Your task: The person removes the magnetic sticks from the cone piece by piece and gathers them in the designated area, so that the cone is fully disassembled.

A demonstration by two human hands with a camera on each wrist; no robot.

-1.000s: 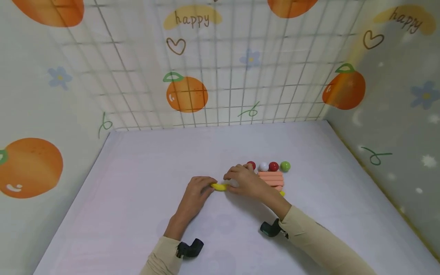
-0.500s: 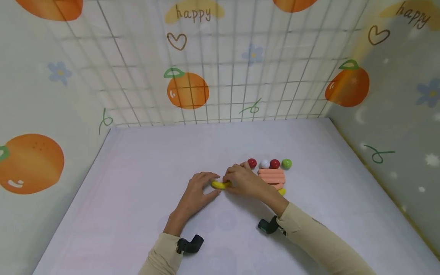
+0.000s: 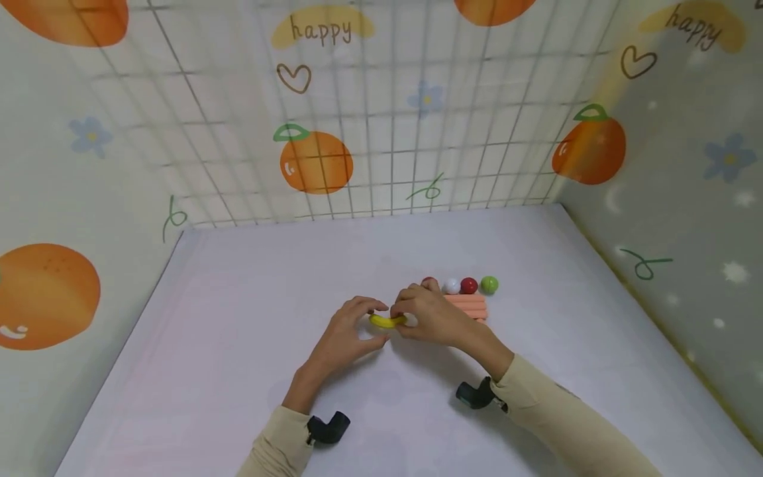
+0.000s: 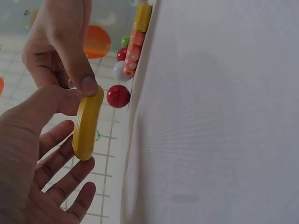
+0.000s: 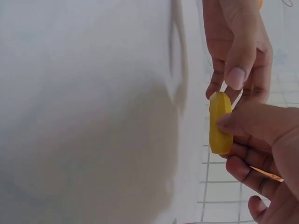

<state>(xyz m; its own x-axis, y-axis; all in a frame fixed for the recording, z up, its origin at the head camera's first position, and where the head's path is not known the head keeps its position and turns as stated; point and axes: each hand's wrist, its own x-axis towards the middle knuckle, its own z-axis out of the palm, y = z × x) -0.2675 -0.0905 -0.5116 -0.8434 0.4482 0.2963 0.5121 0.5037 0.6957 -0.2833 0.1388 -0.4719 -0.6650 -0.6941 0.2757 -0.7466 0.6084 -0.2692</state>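
Observation:
My right hand [image 3: 438, 318] pinches a small yellow toy banana [image 3: 384, 321] between thumb and fingers at its right end. In the right wrist view, the thumb presses the flat-sided yellow body [image 5: 219, 140]. My left hand [image 3: 340, 341] is around the banana's other end, with thumb and fingers spread apart. The left wrist view has the banana [image 4: 88, 126] in front of the left hand's loosely extended fingers [image 4: 70, 182]. Just behind the right hand lie salmon-coloured sticks [image 3: 467, 305], side by side and partly hidden by it.
A row of small balls stands behind the sticks: red [image 3: 469, 285], white [image 3: 451, 285], green [image 3: 489, 285], and another red ball [image 4: 118, 96] half hidden in the head view. A second yellow piece [image 4: 142, 17] lies beyond the sticks. A patterned cloth wall [image 3: 381, 132] closes off the table's back.
The left fingers have come off the banana's left end and spread apart. My right hand has gone from touching its right end to pinching it, and the banana has shifted slightly right.

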